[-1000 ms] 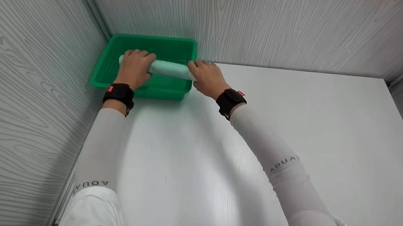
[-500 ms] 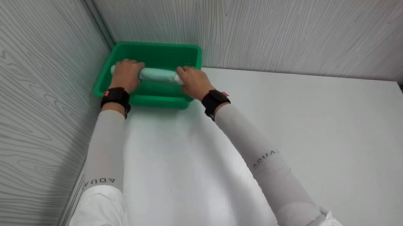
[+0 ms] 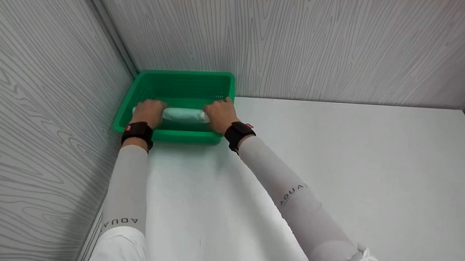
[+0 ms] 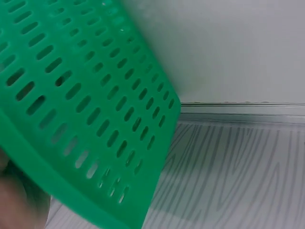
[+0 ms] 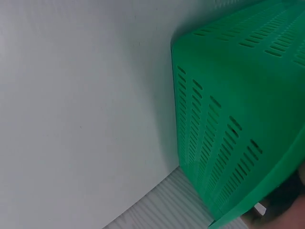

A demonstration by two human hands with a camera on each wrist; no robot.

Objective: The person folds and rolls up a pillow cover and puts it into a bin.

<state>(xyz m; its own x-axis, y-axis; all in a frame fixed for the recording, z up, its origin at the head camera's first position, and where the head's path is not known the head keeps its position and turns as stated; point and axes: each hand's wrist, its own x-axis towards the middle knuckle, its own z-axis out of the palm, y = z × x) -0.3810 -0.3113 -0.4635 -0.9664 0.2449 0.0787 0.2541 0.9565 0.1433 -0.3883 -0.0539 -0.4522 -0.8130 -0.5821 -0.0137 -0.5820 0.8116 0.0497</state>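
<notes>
Left hand: the left hand is curled over the left end of the roll, which is gripped.
Right hand: the right hand is curled round the right end of the roll and a grip is held there too.
Roll: a pale, soft-looking roll is held level between the two grips, inside the basket, low between its walls; whether the floor is touched cannot be told.
Handling: the roll is judged light and soft, likely to sag or unroll if held at one end only; a hold at both ends, as shown, suits it best.
Basket: green slotted plastic, seen around both grips, its outer wall close under each wrist.
Counter: white counter beneath the basket, spread out to the right of the grips.
Walls: grey wood-grain walls are met just beyond and left of the basket.
</notes>
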